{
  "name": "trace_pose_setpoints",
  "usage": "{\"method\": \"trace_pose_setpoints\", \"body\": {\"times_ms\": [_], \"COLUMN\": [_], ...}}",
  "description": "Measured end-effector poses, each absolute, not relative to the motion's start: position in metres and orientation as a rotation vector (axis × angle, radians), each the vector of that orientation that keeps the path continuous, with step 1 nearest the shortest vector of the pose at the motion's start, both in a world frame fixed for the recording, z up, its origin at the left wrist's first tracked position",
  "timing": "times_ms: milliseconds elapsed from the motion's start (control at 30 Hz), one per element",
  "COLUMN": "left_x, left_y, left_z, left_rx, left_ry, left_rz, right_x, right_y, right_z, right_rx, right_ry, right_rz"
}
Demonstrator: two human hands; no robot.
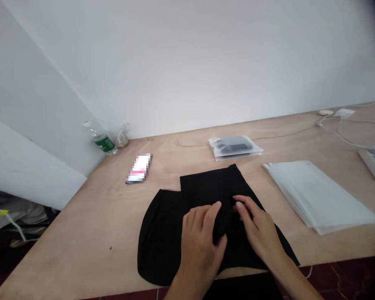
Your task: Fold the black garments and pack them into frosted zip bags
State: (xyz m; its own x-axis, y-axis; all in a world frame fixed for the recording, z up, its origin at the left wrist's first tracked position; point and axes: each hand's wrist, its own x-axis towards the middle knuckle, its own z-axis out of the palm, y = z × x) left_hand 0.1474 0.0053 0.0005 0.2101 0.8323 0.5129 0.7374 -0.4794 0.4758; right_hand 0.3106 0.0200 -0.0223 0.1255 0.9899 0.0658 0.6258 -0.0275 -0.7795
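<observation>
A black cloth garment (162, 233) lies partly folded near the front edge of the table; its exact kind does not show. My left hand (200, 237) rests on the middle of it, fingers side by side and slightly bent, the thumb held apart. To its right, my right hand (256, 225) has its thumb and forefinger brought together on the dark fabric, pinching a bit of it. Between the two hands a fold of the cloth rises a little.
A stack of frosted plastic bags (321, 196) lies to the right. Behind the garment is a packed frosted bag (236, 146) with something dark inside. At the left are a phone (139, 168) and a water bottle (104, 143). White cables (340, 133) run at the back right.
</observation>
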Motion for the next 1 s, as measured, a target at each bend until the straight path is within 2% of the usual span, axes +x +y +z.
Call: {"method": "trace_pose_setpoints", "body": {"times_ms": [167, 400, 700, 1000], "left_x": [0.141, 0.14, 0.148, 0.148], "left_y": [-0.005, -0.005, -0.004, -0.001], "left_z": [-0.013, -0.018, -0.02, -0.013], "left_rx": [2.356, 2.273, 2.418, 2.312], "left_ry": [1.601, 1.501, 1.176, 1.147], "left_rz": [1.094, 1.256, 1.099, 1.152], "right_x": [0.307, 0.303, 0.304, 0.289], "right_y": [0.024, 0.036, 0.04, 0.045], "right_z": [-0.015, -0.011, -0.009, -0.029], "right_rx": [-1.812, -1.778, -1.666, -1.561], "right_ry": [-1.487, -1.68, -1.85, -2.37], "right_rz": [0.737, 0.525, 0.001, 0.062]}}
